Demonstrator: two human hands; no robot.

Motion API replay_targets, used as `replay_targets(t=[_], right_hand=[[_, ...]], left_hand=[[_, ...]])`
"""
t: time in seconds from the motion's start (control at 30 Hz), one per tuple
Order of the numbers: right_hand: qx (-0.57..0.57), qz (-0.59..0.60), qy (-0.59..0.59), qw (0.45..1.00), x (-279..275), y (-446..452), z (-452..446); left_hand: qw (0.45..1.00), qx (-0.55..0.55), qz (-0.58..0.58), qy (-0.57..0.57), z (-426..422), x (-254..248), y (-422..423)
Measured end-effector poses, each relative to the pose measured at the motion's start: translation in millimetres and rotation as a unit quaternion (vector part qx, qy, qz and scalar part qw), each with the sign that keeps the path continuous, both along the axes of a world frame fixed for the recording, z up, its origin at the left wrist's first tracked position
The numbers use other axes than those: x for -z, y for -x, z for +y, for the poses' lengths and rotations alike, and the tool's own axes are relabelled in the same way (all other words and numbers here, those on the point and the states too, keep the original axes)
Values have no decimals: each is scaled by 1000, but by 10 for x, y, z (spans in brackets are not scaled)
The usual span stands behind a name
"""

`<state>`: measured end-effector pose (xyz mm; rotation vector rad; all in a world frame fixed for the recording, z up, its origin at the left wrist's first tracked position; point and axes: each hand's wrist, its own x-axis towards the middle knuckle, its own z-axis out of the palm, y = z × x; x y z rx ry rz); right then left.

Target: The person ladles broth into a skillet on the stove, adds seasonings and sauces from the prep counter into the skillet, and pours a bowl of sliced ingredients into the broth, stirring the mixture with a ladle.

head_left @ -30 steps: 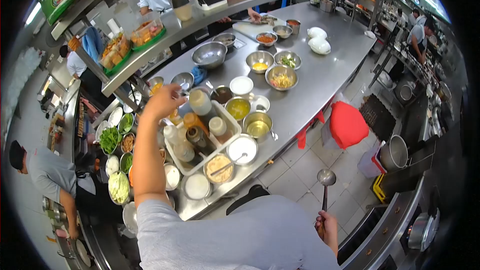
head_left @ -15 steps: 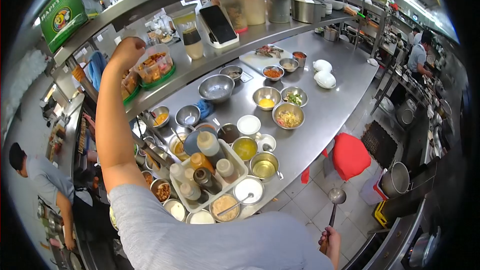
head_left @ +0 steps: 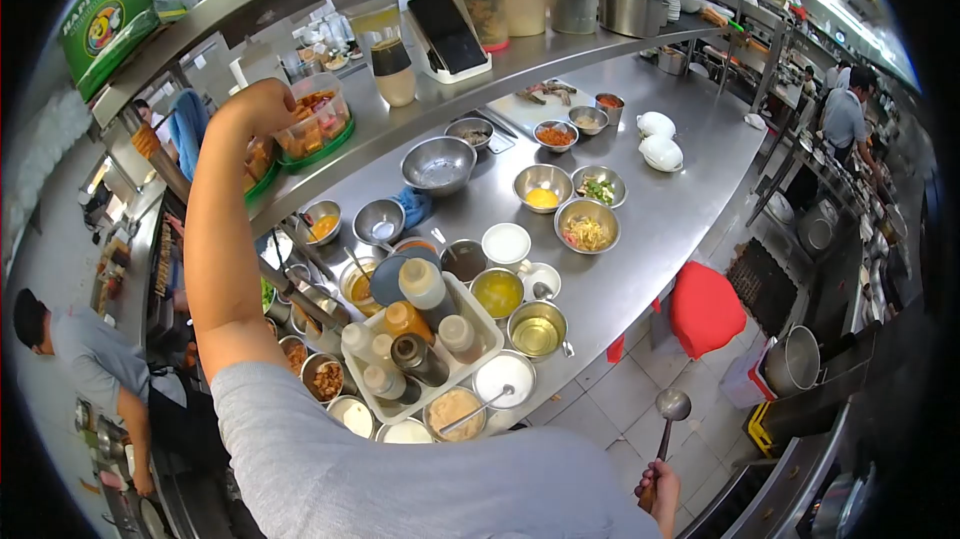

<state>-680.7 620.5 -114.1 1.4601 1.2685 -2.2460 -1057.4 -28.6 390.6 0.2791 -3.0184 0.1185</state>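
Note:
My left hand (head_left: pixel 268 107), raised at the shelf, is at the left rim of a clear plastic container (head_left: pixel 318 129) of orange-brown food pieces. Its fingers look curled downward; the tips are hidden, so I cannot see what they hold. A second tub (head_left: pixel 258 164) of similar pieces sits beside it, partly behind my forearm. Low at the right, my right hand (head_left: pixel 660 491) is closed round the handle of a metal ladle (head_left: pixel 674 405). The ladle is upright, bowl up, above the tiled floor.
Below the shelf (head_left: pixel 540 59), the steel table (head_left: pixel 450 229) carries a bottle tray (head_left: pixel 490 339), several sauce bowls and an egg bowl (head_left: pixel 542 189). A red-covered stool (head_left: pixel 705 309) stands at the right edge. A co-worker (head_left: pixel 85 349) is at left, others at far right.
My left hand has moved slightly down and right, to the food container's rim. The view has shifted a little. My right hand still grips the ladle in nearly the same place.

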Motion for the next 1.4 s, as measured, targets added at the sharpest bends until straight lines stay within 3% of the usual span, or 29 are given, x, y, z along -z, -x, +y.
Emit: replay_targets(t=[0.07,0.17,0.27,0.33,0.53,0.7,0.77,0.8,0.87,0.9,1.27,1.37,1.4], right_hand=[[5,4,-16,1000,-59,-3,-48],[7,10,-3,1000,13,-59,-50],[14,6,-12,1000,72,-121,-70],[15,5,-1,1000,87,-160,-61],[17,-1,9,1000,142,-233,-44],[21,-4,-15,1000,57,-216,-98],[24,-5,-4,1000,47,-231,-109],[27,-6,-2,1000,43,-240,-130],[27,-15,-23,999,38,-268,-170],[28,-17,-23,999,60,-294,-171],[61,-12,8,998,259,-503,-161],[121,-9,20,992,217,-546,-178],[120,-7,2,993,177,-534,-196]], left_hand=[[999,-27,-20,-8,3,4,43],[998,28,-1,47,-184,16,120],[992,62,104,25,-193,-52,23],[992,41,99,-65,-210,-86,-7],[986,51,91,-127,-334,6,80],[970,117,191,-98,-428,159,341],[970,130,207,-1,-460,152,399],[970,132,206,1,-432,127,403],[989,47,10,-141,-357,71,363],[989,48,8,-141,-295,83,324],[983,5,-3,182,-110,162,426],[978,61,74,186,-582,275,762],[988,30,49,143,-237,148,542]])
